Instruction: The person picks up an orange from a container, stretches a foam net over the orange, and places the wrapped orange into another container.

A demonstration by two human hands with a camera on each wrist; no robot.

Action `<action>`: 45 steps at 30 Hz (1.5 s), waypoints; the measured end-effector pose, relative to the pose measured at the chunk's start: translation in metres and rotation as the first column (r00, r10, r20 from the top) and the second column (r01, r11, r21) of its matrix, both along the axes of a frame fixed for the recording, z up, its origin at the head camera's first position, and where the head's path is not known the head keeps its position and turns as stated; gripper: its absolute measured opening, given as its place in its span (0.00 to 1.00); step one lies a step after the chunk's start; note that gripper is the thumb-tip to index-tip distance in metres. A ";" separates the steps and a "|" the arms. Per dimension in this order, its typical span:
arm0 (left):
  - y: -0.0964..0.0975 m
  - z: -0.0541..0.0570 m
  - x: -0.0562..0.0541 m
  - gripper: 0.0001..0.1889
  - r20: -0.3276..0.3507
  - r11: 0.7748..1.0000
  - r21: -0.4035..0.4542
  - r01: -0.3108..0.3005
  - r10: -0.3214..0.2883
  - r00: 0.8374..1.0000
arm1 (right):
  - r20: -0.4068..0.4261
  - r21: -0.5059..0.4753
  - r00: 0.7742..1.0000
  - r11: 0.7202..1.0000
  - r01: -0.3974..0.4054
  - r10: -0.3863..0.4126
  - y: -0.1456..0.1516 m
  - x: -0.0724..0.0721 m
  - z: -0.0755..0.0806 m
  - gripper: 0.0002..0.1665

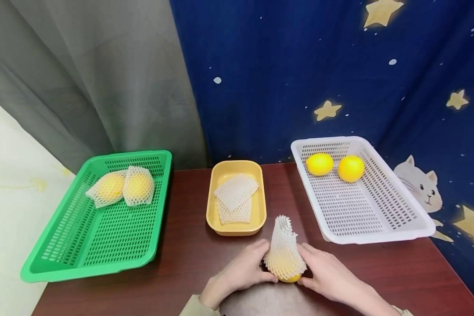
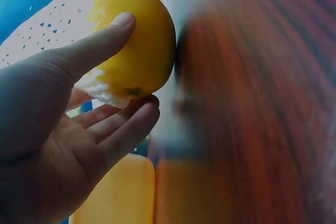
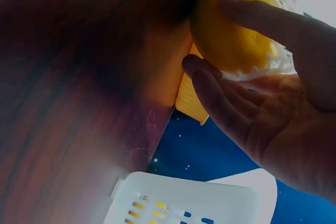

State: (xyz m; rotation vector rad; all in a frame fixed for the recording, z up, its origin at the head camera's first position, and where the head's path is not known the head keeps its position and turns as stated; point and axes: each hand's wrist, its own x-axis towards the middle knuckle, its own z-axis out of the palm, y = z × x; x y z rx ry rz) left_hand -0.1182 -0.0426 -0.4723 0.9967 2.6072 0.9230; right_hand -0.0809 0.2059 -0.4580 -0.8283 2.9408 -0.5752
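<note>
Between my two hands on the tabletop stands a yellow citrus fruit (image 1: 290,278) with a white foam net sleeve (image 1: 281,241) over most of it. The sleeve's loose end points up and away from me. My left hand (image 1: 248,267) grips the fruit from the left, its thumb (image 2: 107,38) lying on the bare yellow skin and its fingers at the net's edge. From the right, my right hand (image 1: 332,273) holds it too, thumb on the skin and fingers beneath in the right wrist view. A green stem mark shows on the fruit's bare end in the left wrist view.
A green basket (image 1: 152,245) at left holds two netted yellow fruits (image 1: 139,186). Behind my hands, a yellow tray (image 1: 237,229) contains flat foam nets (image 1: 237,192). The white basket (image 1: 379,237) at right holds two bare yellow fruits (image 1: 351,169). Curtains hang behind the table.
</note>
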 end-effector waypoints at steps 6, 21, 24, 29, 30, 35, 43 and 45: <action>-0.020 0.003 -0.012 0.29 0.287 0.967 0.253 -0.041 -0.034 0.957 | 0.082 -0.144 0.996 0.989 -0.021 0.033 -0.005 -0.016 0.012 0.37; -0.038 0.036 -0.031 0.46 0.495 0.794 0.499 -0.346 0.066 0.866 | 0.223 -0.510 0.975 0.853 0.112 0.005 -0.035 -0.060 0.049 0.36; -0.037 0.035 -0.030 0.45 0.524 0.765 0.497 -0.410 0.112 0.844 | 0.169 -0.533 0.985 0.837 0.126 -0.041 -0.041 -0.062 0.050 0.33; -0.035 0.033 -0.029 0.48 0.525 0.688 0.545 -0.479 0.165 0.835 | 0.070 -0.566 0.993 0.815 0.121 -0.098 -0.050 -0.064 0.047 0.21; -0.033 0.034 -0.028 0.48 0.513 0.672 0.565 -0.478 0.167 0.842 | 0.053 -0.575 0.993 0.809 0.118 -0.108 -0.052 -0.065 0.047 0.18; -0.027 0.035 -0.026 0.48 0.496 0.614 0.634 -0.470 0.143 0.856 | -0.010 -0.587 0.990 0.802 0.107 -0.139 -0.057 -0.066 0.048 0.15; -0.026 0.035 -0.022 0.50 0.477 0.657 0.557 -0.508 0.248 0.843 | -0.041 -0.599 0.990 0.796 0.086 -0.137 -0.055 -0.063 0.050 0.16; -0.026 0.035 -0.022 0.49 0.474 0.655 0.554 -0.513 0.258 0.842 | -0.064 -0.629 0.988 0.775 0.068 -0.138 -0.052 -0.063 0.050 0.15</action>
